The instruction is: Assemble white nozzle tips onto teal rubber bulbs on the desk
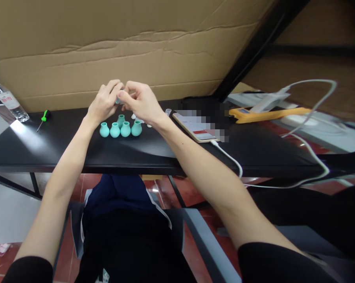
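My left hand (pixel 104 101) and my right hand (pixel 142 101) meet above the black table, near its back edge. Pinched between their fingertips is a small pale bluish piece (pixel 118 100), mostly covered by the fingers, so its kind is unclear. Both hands are closed. Just below them, several small turquoise vase-shaped pieces (pixel 125 129) stand upright in a row, their open necks up. One more turquoise vase-shaped piece (pixel 121 120) stands behind the row. Small white bits (pixel 133 116) lie under my right hand, partly hidden by it.
A phone (pixel 196 126) with a white cable (pixel 229 157) lies right of my right forearm. At the left are a green-handled screwdriver (pixel 43 119) and a water bottle (pixel 10 100). Cardboard (pixel 121 51) rises behind the table (pixel 62 145). A yellow tool (pixel 254 114) lies farther right.
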The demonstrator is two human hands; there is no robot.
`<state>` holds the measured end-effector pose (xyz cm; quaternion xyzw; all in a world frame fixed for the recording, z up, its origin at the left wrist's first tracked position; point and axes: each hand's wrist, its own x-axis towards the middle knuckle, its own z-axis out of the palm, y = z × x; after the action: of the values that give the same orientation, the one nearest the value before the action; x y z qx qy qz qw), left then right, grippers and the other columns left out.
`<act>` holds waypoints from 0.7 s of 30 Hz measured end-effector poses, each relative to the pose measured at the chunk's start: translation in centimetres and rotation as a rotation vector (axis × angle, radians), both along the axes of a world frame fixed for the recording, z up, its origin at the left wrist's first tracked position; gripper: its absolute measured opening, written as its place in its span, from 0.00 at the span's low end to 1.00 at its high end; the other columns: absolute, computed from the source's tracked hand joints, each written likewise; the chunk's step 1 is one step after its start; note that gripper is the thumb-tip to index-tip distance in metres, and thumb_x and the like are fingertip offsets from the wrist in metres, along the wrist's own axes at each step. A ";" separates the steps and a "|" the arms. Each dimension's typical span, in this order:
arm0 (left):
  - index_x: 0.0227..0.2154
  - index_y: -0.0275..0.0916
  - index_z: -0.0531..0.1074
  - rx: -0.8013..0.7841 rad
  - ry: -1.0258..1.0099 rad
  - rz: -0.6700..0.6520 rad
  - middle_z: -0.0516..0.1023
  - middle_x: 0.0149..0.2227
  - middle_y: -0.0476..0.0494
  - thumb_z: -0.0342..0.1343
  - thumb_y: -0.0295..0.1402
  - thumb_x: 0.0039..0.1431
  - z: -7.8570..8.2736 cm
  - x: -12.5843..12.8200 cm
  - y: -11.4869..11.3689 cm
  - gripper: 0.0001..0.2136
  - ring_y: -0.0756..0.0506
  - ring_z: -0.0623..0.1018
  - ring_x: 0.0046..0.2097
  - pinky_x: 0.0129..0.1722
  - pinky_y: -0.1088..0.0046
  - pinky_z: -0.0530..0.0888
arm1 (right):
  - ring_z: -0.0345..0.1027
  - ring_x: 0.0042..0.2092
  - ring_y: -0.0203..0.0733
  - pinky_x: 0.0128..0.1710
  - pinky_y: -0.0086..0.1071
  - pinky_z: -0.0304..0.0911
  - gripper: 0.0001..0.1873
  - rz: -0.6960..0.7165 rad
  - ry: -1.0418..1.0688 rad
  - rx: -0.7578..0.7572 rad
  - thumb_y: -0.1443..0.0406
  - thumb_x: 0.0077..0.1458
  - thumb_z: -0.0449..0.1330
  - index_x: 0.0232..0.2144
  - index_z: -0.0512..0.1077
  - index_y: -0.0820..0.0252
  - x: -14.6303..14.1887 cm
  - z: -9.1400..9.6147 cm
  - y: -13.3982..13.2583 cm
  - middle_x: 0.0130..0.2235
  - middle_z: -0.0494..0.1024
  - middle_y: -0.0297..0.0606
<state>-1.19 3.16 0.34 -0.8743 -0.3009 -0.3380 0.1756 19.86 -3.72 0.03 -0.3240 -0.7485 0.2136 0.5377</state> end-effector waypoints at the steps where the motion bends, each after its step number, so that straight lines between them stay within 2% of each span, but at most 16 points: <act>1: 0.65 0.46 0.76 0.003 0.014 0.008 0.82 0.71 0.31 0.49 0.59 0.88 0.0 0.0 -0.1 0.25 0.27 0.83 0.77 0.75 0.36 0.81 | 0.80 0.35 0.47 0.43 0.42 0.82 0.24 -0.019 -0.037 0.024 0.42 0.80 0.68 0.39 0.71 0.49 0.2 -0.1 0.0 0.29 0.73 0.29; 4: 0.65 0.46 0.77 -0.009 0.043 0.039 0.83 0.70 0.34 0.48 0.58 0.89 0.0 0.3 -0.5 0.24 0.28 0.83 0.77 0.74 0.36 0.82 | 0.83 0.39 0.51 0.48 0.45 0.82 0.22 -0.054 -0.117 0.048 0.43 0.81 0.66 0.42 0.75 0.50 0.7 -0.2 -0.4 0.31 0.77 0.32; 7: 0.63 0.47 0.78 -0.058 0.046 0.074 0.85 0.69 0.37 0.46 0.58 0.89 0.2 0.9 -1.2 0.24 0.30 0.85 0.75 0.73 0.38 0.83 | 0.81 0.42 0.52 0.54 0.49 0.81 0.18 -0.114 -0.207 0.102 0.46 0.81 0.66 0.44 0.78 0.51 1.2 0.0 -0.9 0.33 0.79 0.34; 9: 0.61 0.48 0.80 -0.086 0.032 0.062 0.87 0.67 0.39 0.43 0.59 0.90 0.3 0.9 -1.6 0.26 0.32 0.87 0.73 0.71 0.42 0.85 | 0.79 0.43 0.52 0.55 0.50 0.80 0.16 -0.138 -0.262 0.153 0.48 0.81 0.65 0.45 0.79 0.50 1.4 0.3 -1.1 0.33 0.79 0.34; 12: 0.59 0.47 0.82 -0.087 -0.064 0.036 0.90 0.61 0.38 0.41 0.62 0.90 0.6 -0.3 -2.0 0.30 0.34 0.90 0.67 0.68 0.50 0.86 | 0.78 0.42 0.51 0.54 0.48 0.78 0.11 -0.099 -0.321 0.243 0.52 0.76 0.68 0.45 0.79 0.50 1.8 0.5 -1.6 0.34 0.79 0.34; 16: 0.61 0.46 0.83 -0.026 -0.183 0.064 0.92 0.58 0.34 0.44 0.63 0.88 0.9 -3.6 -2.0 0.31 0.34 0.91 0.63 0.66 0.55 0.86 | 0.79 0.43 0.51 0.51 0.46 0.77 0.12 -0.064 -0.238 0.245 0.51 0.74 0.71 0.47 0.77 0.49 2.1 0.5 -2.4 0.36 0.79 0.35; 21: 0.65 0.46 0.82 -0.044 -0.202 0.065 0.92 0.58 0.35 0.51 0.59 0.86 0.2 -5.4 -0.3 0.27 0.36 0.91 0.60 0.68 0.57 0.84 | 0.77 0.41 0.49 0.50 0.43 0.76 0.19 -0.179 -0.072 0.200 0.45 0.78 0.71 0.43 0.74 0.48 3.3 1.1 -1.8 0.34 0.80 0.34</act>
<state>-6.55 2.83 0.53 -0.8291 -0.3526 -0.4120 0.1358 23.20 -5.53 1.12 -0.3417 -0.7529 0.0773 0.5571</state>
